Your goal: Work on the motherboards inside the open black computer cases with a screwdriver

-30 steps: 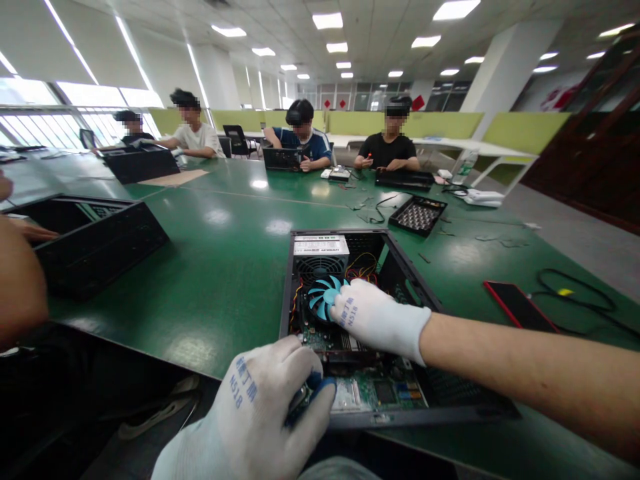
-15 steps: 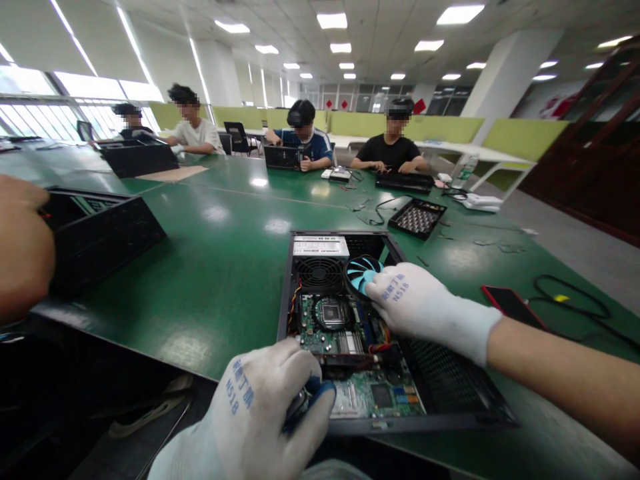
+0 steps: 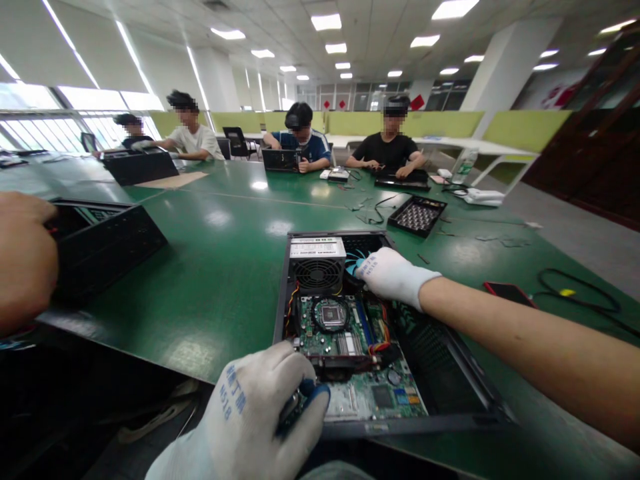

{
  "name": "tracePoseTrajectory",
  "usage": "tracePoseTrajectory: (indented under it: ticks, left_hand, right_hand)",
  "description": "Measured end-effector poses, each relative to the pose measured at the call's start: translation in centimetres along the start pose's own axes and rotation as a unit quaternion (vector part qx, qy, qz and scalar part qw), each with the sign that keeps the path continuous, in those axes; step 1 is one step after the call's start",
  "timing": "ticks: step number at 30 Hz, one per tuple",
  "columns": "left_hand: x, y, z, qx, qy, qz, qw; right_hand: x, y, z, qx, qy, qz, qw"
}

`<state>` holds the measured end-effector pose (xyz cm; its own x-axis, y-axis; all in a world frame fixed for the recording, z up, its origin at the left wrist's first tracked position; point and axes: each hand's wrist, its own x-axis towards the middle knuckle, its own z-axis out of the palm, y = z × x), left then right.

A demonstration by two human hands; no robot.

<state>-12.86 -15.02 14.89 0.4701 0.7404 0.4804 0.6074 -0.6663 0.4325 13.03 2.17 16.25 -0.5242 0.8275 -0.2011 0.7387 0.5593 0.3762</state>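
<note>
An open black computer case [image 3: 475, 373] lies before me, with a green motherboard [image 3: 383, 393] inside. Its processor socket [image 3: 330, 315] is exposed, below the power supply [image 3: 317, 267]. My right hand [image 3: 393, 277], in a white glove, is closed on a fan with blue blades [image 3: 354, 259] at the case's upper part, right of the power supply. At the near left corner, my gloved left hand [image 3: 265, 403] has its fingers curled together around something dark that is mostly hidden. Coloured wires [image 3: 383, 333] run beside the board.
Another black case [image 3: 110, 247] stands at the left beside a person's arm [image 3: 25, 260]. Across the green table [image 3: 210, 267] people handle black parts. A black tray [image 3: 417, 215], a red-edged phone [image 3: 510, 293] and a cable [image 3: 580, 307] lie to the right.
My right hand has moved away from me and slightly left with the fan, which now sits lower behind the hand. My left hand has barely moved.
</note>
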Motion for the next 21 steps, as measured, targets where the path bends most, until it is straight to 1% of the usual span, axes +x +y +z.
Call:
tracePoseTrajectory:
  ticks: [3,7,10,12,14,17,19,21]
  left_hand:
    - [-0.1,-0.1,0.2,0.000,0.001,0.000,1.000]
    - [-0.2,-0.1,0.2,0.005,-0.007,-0.008,1.000]
    - [0.2,0.2,-0.3,0.012,-0.033,-0.011,0.999]
    - [0.8,0.5,-0.7,0.026,-0.064,-0.010,0.998]
    - [1.7,0.9,-1.0,0.051,-0.098,-0.008,0.994]
    - [4.1,1.2,-0.9,0.087,-0.151,0.008,0.985]
    - [6.2,1.0,-0.3,0.109,-0.188,0.022,0.976]
    - [8.5,0.4,0.8,0.137,-0.230,0.027,0.963]
  right_hand:
    - [-0.1,0.2,0.2,-0.002,0.011,-0.005,1.000]
    - [-1.5,0.9,0.4,0.009,0.061,0.012,0.998]
    - [-3.3,1.4,0.9,0.059,0.145,0.046,0.987]
    - [-4.6,1.5,1.4,0.123,0.212,0.078,0.966]
    - [-5.8,1.4,1.8,0.188,0.253,0.105,0.943]
    - [-6.6,1.3,2.4,0.253,0.278,0.126,0.918]
    - [-6.8,1.2,2.6,0.268,0.288,0.125,0.911]
    - [-6.8,1.1,2.8,0.274,0.294,0.122,0.907]
